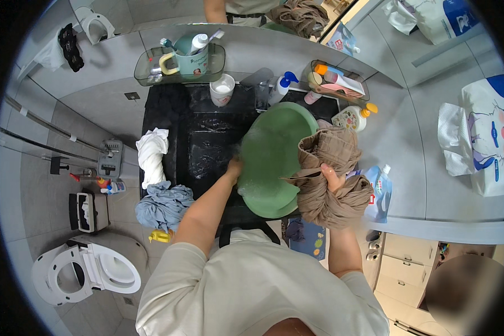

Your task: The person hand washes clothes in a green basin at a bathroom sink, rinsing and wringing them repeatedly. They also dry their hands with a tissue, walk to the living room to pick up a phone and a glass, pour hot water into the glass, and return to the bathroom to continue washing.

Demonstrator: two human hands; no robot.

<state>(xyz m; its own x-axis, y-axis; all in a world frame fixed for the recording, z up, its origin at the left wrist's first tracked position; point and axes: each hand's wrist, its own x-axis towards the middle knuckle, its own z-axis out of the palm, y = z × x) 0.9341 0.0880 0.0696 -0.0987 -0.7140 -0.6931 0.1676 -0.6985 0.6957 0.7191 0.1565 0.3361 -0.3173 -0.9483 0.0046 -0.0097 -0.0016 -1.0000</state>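
Note:
A green plastic basin [271, 162] stands over the right side of the black sink [207, 126], with suds clinging to its wall. My left hand [235, 168] grips the basin's left rim, its fingertips partly hidden. Bunched brown trousers [336, 204] hang over the basin's right edge. My right hand [333, 178] is closed on their folds, the thumb lying on top of the cloth.
White cloth [152, 157] and blue-grey cloth [165, 205] lie along the sink's left edge. Behind the basin stand a white cup [222, 91], a blue-topped pump bottle [281, 88] and a yellow-topped pump bottle [353, 116]. A blue pouch [379, 193] sits beside the trousers.

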